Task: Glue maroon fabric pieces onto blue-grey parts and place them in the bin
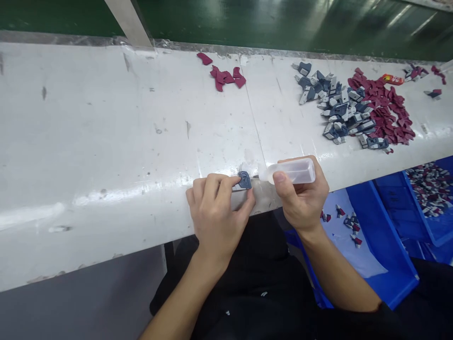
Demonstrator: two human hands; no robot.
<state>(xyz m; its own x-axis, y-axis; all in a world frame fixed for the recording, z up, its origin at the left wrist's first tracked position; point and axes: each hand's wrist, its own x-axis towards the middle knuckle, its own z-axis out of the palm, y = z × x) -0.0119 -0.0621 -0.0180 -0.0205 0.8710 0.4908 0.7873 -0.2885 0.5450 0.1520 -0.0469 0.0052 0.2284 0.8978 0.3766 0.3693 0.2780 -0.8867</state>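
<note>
pinching a small blue and grey part [244,180] between thumb and fingers of the left hand [217,208], at the near edge of the white table [106,118]. gripping a clear squeeze bottle [294,171] in the right hand [306,198], thumb pressed against its side, with its narrow tip pointed at the part; cannot tell if touching. lying farther back, to the right: a pile of blue and grey parts [339,111] beside a pile of dark red pieces [391,115]. below, to the right: a blue bin [385,245] with a few parts inside.
</note>
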